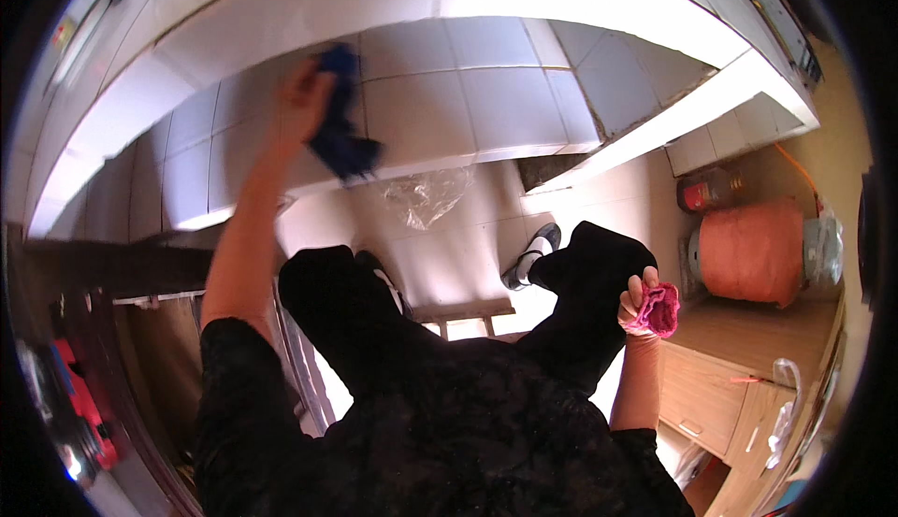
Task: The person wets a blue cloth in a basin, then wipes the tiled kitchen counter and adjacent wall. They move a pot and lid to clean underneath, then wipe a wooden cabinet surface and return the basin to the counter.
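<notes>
My left hand [305,96] is raised at the upper left, shut on a dark blue cloth [344,131] that hangs down in front of the white tiled shelf under the counter [421,110]. Hand and cloth are blurred; whether the cloth touches the tiles I cannot tell. At the right, over my knee, my right hand [638,303] grips a crumpled pink cloth [659,310]. A clear plastic bag [424,194] lies on the floor below the edge of the tiled shelf.
The white counter edge [210,47] curves overhead. To the right are a plastic bottle with a red label [701,194], a large container in an orange cover [751,254] and a wooden cabinet [708,377]. Dark wooden furniture [105,349] stands at the left. My feet are on the tiled floor [449,257].
</notes>
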